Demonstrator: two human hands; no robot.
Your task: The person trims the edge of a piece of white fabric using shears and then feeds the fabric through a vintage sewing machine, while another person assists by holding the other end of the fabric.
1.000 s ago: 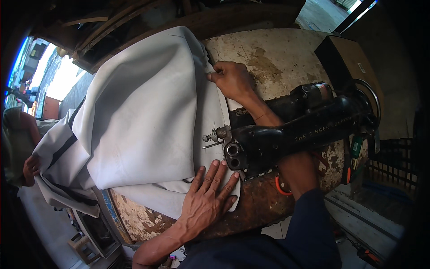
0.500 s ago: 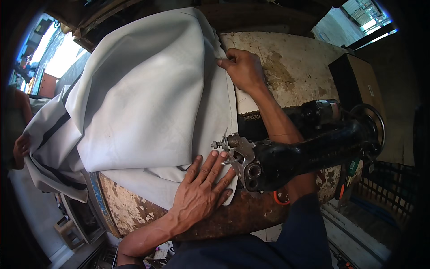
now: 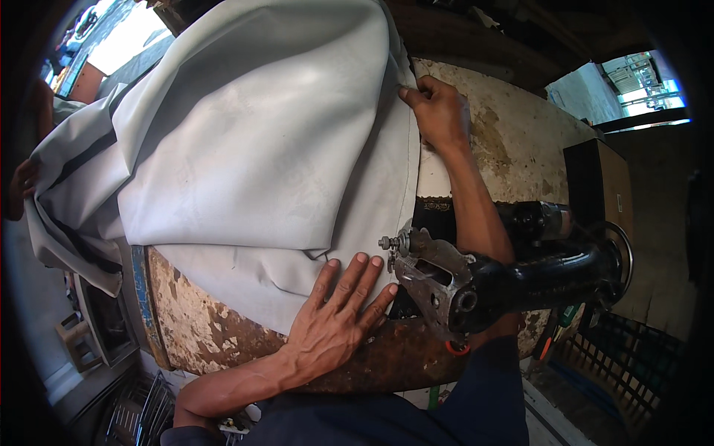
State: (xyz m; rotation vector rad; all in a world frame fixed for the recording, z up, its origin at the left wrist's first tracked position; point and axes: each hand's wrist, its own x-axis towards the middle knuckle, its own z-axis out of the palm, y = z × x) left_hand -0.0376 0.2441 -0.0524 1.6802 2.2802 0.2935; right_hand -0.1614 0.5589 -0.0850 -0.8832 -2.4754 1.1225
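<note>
A large sheet of pale grey fabric (image 3: 245, 149) lies heaped over the worn table, with a stitched line along its right edge. My left hand (image 3: 331, 327) rests flat on its near edge, fingers spread, beside the needle end of a black sewing machine (image 3: 543, 279). Behind the machine my right arm reaches forward. There my right hand (image 3: 439, 111) pinches the fabric's right edge between thumb and fingers. The needle and presser foot are mostly hidden by the machine's head.
At the far left another person's hand (image 3: 24, 182) holds the fabric's trailing end. The table (image 3: 201, 327) has peeling paint. A brown and black box (image 3: 599, 182) stands behind the machine's handwheel (image 3: 621, 260). Orange-handled scissors (image 3: 547, 348) hang at the right, by a dark grille.
The view has shifted, so the machine's head looks turned. My left hand stays flat and my right hand keeps its pinch on the fabric's edge.
</note>
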